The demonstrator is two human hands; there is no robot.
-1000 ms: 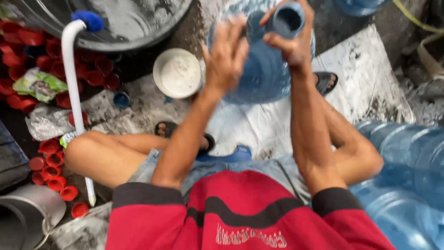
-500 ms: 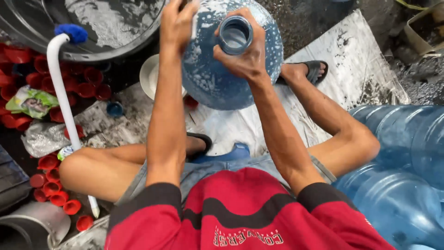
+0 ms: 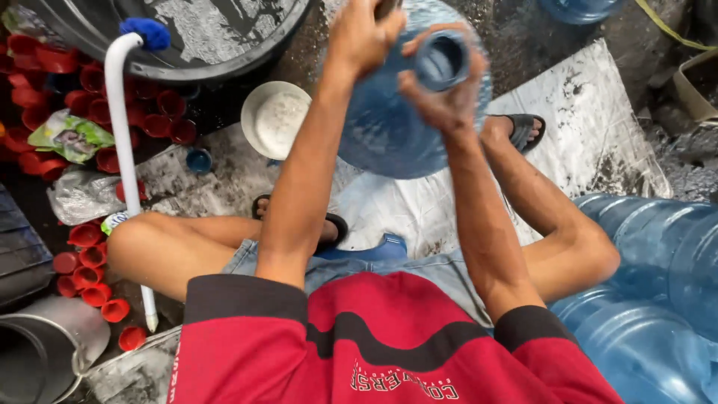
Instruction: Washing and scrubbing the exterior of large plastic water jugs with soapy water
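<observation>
jug (image 3: 389, 135): blue translucent plastic, glossy | caps (image 3: 86, 258): red plastic, smooth | pipe (image 3: 123, 172): white plastic, matt

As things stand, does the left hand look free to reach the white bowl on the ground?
Probably not at once: the left hand is gripping the blue water jug. The white bowl lies open beside that arm, with nothing blocking it.

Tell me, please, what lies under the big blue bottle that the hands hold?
Under the blue bottle lies a pale sheet on the ground. The part directly beneath is covered by the bottle itself, so nothing more shows there.
</observation>
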